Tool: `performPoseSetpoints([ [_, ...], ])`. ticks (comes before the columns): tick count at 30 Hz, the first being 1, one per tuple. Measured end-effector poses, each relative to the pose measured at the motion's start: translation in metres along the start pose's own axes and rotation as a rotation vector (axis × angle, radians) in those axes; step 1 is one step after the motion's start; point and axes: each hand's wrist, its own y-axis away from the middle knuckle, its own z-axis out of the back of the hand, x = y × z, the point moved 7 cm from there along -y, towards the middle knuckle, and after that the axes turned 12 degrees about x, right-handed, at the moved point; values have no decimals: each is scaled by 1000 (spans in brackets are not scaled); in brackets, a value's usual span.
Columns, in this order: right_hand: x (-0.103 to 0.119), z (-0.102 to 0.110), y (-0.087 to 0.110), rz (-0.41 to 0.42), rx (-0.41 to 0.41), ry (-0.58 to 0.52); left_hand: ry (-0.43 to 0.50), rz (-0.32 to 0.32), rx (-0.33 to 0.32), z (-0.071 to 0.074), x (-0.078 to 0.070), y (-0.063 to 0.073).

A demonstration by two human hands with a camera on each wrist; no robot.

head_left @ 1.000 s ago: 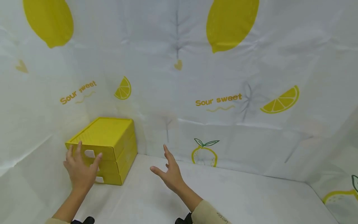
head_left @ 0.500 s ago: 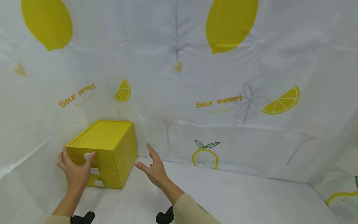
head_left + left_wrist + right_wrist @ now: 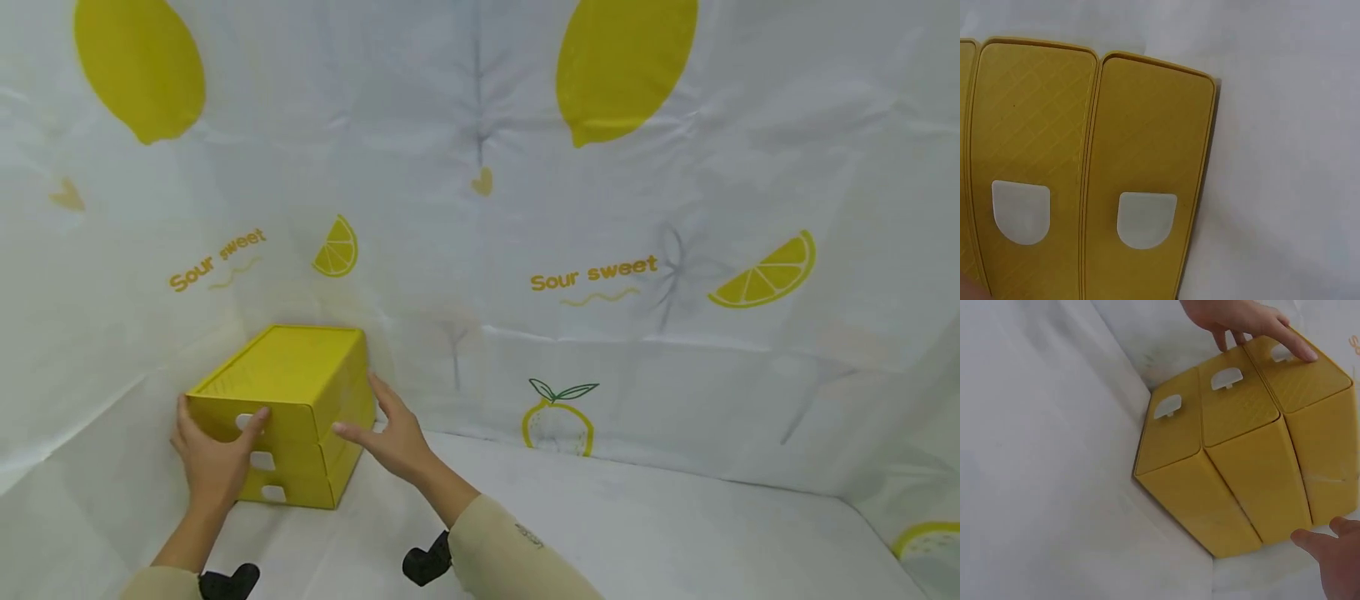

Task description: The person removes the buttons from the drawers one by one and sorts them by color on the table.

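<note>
A yellow drawer box [image 3: 281, 362] of 3 stacked drawers with white tabs stands in the left back corner. My left hand [image 3: 216, 462] holds its front left edge, the fingers bent round the left side and the thumb on the top drawer's front near its tab. By the box's right side is my right hand [image 3: 397, 437], thumb and fingers spread; whether its fingertips touch the box I cannot tell. Seen from the right wrist, the left hand [image 3: 1244, 319] lies at the top drawer and the right hand [image 3: 1338, 556] beside the side wall. Drawer fronts [image 3: 1147, 137] fill much of the left wrist view.
A white sheet [image 3: 480, 275] printed with lemons and lettering hangs behind and at the sides. White table surface [image 3: 600, 525] stretches to the right of the box. Black wrist gear [image 3: 427, 558] shows below the right sleeve.
My left hand has come down from above the top front edge and closed round the left edge. My right hand has moved left to the box's right side.
</note>
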Motion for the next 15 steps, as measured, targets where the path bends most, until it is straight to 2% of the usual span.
performPoseSetpoints([
  [4,5,-7,-6,14,20,-18,-36,18,-25,4,-2,2],
  [7,6,-12,-9,4,1,-22,-68,14,-45,4,-6,8],
  [10,6,-16,-8,0,-11,-19,-86,-31,-85,2,-9,16],
  [15,6,-28,-4,28,-5,-14,-111,-94,-153,2,-6,28],
])
